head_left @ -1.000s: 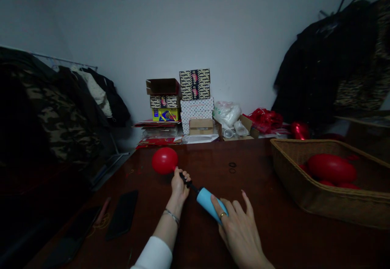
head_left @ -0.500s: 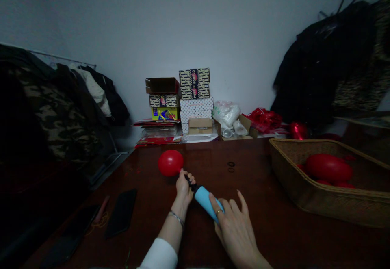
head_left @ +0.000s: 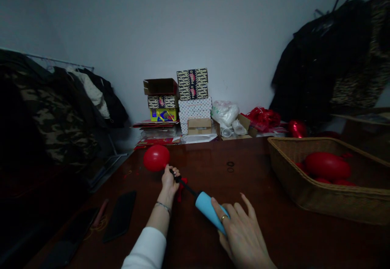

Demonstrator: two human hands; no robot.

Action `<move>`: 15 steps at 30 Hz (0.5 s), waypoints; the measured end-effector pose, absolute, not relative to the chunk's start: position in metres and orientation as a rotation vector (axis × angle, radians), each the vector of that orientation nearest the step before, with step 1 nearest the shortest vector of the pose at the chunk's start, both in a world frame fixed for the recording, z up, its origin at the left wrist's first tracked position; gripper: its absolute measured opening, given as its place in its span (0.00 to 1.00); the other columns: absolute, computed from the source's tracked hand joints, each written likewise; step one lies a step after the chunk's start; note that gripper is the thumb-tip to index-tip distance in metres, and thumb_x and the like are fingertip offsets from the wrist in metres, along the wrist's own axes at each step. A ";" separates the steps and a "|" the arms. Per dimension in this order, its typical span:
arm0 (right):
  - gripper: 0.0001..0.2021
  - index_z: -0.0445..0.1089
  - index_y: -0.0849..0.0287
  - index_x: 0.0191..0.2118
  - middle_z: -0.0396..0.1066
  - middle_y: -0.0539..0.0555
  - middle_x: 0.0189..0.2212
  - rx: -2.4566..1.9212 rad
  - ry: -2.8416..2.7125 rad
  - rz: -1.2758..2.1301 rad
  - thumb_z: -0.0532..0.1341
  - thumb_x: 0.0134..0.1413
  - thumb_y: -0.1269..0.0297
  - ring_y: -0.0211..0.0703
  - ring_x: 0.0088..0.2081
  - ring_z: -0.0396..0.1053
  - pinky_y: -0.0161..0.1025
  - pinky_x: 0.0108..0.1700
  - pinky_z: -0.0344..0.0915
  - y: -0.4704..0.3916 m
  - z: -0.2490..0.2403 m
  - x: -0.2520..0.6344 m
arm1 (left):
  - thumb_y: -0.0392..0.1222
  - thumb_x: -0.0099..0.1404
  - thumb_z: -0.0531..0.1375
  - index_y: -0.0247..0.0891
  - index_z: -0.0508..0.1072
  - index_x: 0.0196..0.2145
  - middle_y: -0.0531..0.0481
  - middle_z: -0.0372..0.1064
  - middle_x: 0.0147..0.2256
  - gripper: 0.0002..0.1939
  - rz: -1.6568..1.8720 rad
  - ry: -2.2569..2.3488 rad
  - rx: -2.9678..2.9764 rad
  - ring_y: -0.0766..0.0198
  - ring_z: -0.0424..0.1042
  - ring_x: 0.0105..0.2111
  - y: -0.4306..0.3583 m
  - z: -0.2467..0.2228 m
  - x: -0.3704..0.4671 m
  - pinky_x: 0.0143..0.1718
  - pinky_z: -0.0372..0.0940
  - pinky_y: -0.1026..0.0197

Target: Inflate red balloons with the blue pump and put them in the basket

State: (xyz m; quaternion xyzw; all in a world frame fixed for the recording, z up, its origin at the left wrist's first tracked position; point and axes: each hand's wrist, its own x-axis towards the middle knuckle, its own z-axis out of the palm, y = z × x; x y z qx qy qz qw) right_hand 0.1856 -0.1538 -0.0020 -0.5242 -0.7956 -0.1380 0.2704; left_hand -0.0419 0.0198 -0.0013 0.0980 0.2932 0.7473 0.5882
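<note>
My right hand (head_left: pixel 243 232) lay nearest, its thumb and index finger around the blue barrel (head_left: pixel 210 210) of a hand pump and the other fingers raised and spread, so it was only partly closed. Left of my arms, two dark flat slabs (head_left: pixel 120 216) lay on the brown table (head_left: pixel 250 204), with a pinkish stick (head_left: pixel 101 213) and some yellowish bands (head_left: pixel 94 228) between them. A black rod (head_left: pixel 189 189) ran out of the barrel to my left hand (head_left: pixel 170 179), whose fingers were curled closed on the pump's black end (head_left: pixel 174 174) and the neck of a red balloon (head_left: pixel 156 157). The balloon, round and partly filled, stood out just beyond that hand, to its left. Something red and limp (head_left: pixel 181 187) showed beside my left hand; I could not tell if it touched.

To the right, a wicker basket (head_left: pixel 300 189) held a larger red balloon (head_left: pixel 327 166) among other red ones. Two dark rings (head_left: pixel 230 163) lay on the table between basket and hands. Past the far edge were stacked boxes (head_left: pixel 195 112), a clear plastic bag (head_left: pixel 225 112) and crumpled red material (head_left: pixel 265 118).
</note>
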 end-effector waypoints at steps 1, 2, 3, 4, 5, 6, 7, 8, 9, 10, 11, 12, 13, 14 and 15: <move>0.29 0.62 0.48 0.55 0.71 0.47 0.33 -1.421 -2.140 -0.370 0.62 0.44 0.67 0.41 0.34 0.65 0.53 0.61 0.37 -0.153 -0.003 0.185 | 0.38 0.67 0.51 0.38 0.55 0.24 0.60 0.47 0.18 0.13 1.739 0.685 0.219 0.76 0.50 0.13 0.018 -0.004 -0.039 0.12 0.46 0.74; 0.28 0.62 0.48 0.55 0.71 0.47 0.32 -1.433 -2.140 -0.368 0.62 0.44 0.67 0.41 0.34 0.65 0.53 0.61 0.37 -0.153 -0.003 0.185 | 0.39 0.67 0.52 0.38 0.55 0.25 0.60 0.47 0.18 0.13 1.735 0.688 0.213 0.76 0.50 0.13 0.017 -0.007 -0.035 0.12 0.46 0.74; 0.28 0.62 0.48 0.55 0.71 0.47 0.32 -1.448 -2.143 -0.366 0.62 0.44 0.67 0.42 0.35 0.65 0.53 0.61 0.37 -0.152 -0.005 0.185 | 0.39 0.66 0.53 0.38 0.55 0.25 0.60 0.47 0.18 0.13 1.728 0.691 0.210 0.76 0.50 0.13 0.015 -0.010 -0.031 0.12 0.46 0.74; 0.28 0.62 0.48 0.55 0.70 0.47 0.32 -1.467 -2.150 -0.363 0.62 0.44 0.66 0.42 0.35 0.65 0.53 0.60 0.37 -0.151 -0.006 0.184 | 0.40 0.66 0.54 0.39 0.55 0.25 0.60 0.48 0.18 0.13 1.719 0.696 0.209 0.76 0.50 0.13 0.013 -0.014 -0.026 0.12 0.47 0.74; 0.28 0.62 0.48 0.55 0.70 0.48 0.32 -1.488 -2.158 -0.357 0.62 0.44 0.67 0.42 0.35 0.65 0.53 0.60 0.37 -0.150 -0.007 0.184 | 0.40 0.65 0.55 0.39 0.56 0.25 0.60 0.48 0.18 0.13 1.709 0.702 0.209 0.75 0.51 0.13 0.011 -0.018 -0.021 0.12 0.47 0.73; 0.28 0.62 0.48 0.55 0.70 0.48 0.32 -1.508 -2.166 -0.351 0.62 0.44 0.67 0.43 0.36 0.65 0.53 0.61 0.37 -0.150 -0.008 0.183 | 0.41 0.65 0.55 0.38 0.56 0.25 0.59 0.49 0.18 0.13 1.697 0.709 0.212 0.75 0.51 0.13 0.008 -0.022 -0.015 0.12 0.48 0.73; 0.28 0.62 0.49 0.55 0.70 0.48 0.32 -1.528 -2.173 -0.344 0.62 0.45 0.67 0.43 0.36 0.65 0.54 0.61 0.37 -0.149 -0.009 0.182 | 0.41 0.65 0.55 0.38 0.56 0.26 0.60 0.49 0.18 0.12 1.696 0.716 0.215 0.75 0.51 0.13 0.006 -0.026 -0.009 0.13 0.48 0.73; 0.28 0.62 0.49 0.55 0.70 0.49 0.32 -1.546 -2.178 -0.337 0.61 0.45 0.67 0.43 0.36 0.66 0.54 0.61 0.37 -0.148 -0.010 0.181 | 0.41 0.65 0.56 0.38 0.57 0.26 0.59 0.50 0.18 0.12 1.691 0.728 0.220 0.75 0.52 0.13 0.003 -0.029 -0.003 0.13 0.48 0.73; 0.28 0.62 0.49 0.56 0.70 0.49 0.32 -1.564 -2.183 -0.332 0.61 0.46 0.67 0.43 0.37 0.66 0.54 0.61 0.37 -0.147 -0.010 0.180 | 0.41 0.65 0.56 0.38 0.57 0.26 0.59 0.51 0.18 0.12 1.687 0.737 0.231 0.75 0.52 0.13 0.000 -0.032 0.004 0.13 0.49 0.73; 0.28 0.62 0.50 0.56 0.71 0.50 0.32 -1.579 -2.188 -0.330 0.61 0.46 0.68 0.44 0.37 0.66 0.55 0.61 0.37 -0.146 -0.011 0.179 | 0.42 0.65 0.56 0.38 0.57 0.26 0.59 0.51 0.18 0.12 1.684 0.751 0.238 0.75 0.52 0.13 -0.003 -0.035 0.010 0.13 0.49 0.72; 0.27 0.62 0.50 0.56 0.71 0.50 0.32 -1.593 -2.193 -0.331 0.60 0.47 0.68 0.44 0.38 0.66 0.55 0.61 0.37 -0.145 -0.011 0.178 | 0.42 0.65 0.55 0.38 0.57 0.26 0.59 0.51 0.17 0.12 1.678 0.766 0.248 0.74 0.53 0.13 -0.006 -0.037 0.016 0.13 0.49 0.72; 0.27 0.62 0.51 0.56 0.71 0.50 0.32 -1.606 -2.196 -0.334 0.60 0.47 0.68 0.44 0.38 0.66 0.55 0.61 0.38 -0.144 -0.011 0.177 | 0.42 0.65 0.55 0.38 0.57 0.25 0.59 0.52 0.17 0.13 1.662 0.779 0.260 0.74 0.53 0.14 -0.008 -0.039 0.022 0.14 0.50 0.71; 0.27 0.62 0.51 0.56 0.71 0.51 0.32 -1.619 -2.197 -0.340 0.60 0.47 0.68 0.45 0.38 0.66 0.55 0.60 0.39 -0.143 -0.012 0.176 | 0.43 0.64 0.56 0.38 0.57 0.25 0.59 0.52 0.17 0.13 1.650 0.784 0.269 0.73 0.54 0.14 -0.011 -0.041 0.027 0.14 0.51 0.71; 0.27 0.62 0.52 0.56 0.71 0.51 0.33 -1.629 -2.197 -0.345 0.60 0.47 0.68 0.45 0.38 0.66 0.55 0.60 0.39 -0.143 -0.012 0.176 | 0.44 0.64 0.56 0.38 0.57 0.25 0.58 0.52 0.17 0.14 1.633 0.785 0.280 0.73 0.54 0.14 -0.013 -0.042 0.031 0.15 0.52 0.70; 0.27 0.62 0.52 0.56 0.71 0.51 0.33 -1.637 -2.195 -0.351 0.61 0.47 0.68 0.45 0.38 0.66 0.55 0.60 0.40 -0.142 -0.013 0.176 | 0.45 0.63 0.57 0.38 0.57 0.25 0.58 0.53 0.17 0.14 1.622 0.784 0.292 0.73 0.55 0.14 -0.014 -0.044 0.034 0.15 0.53 0.70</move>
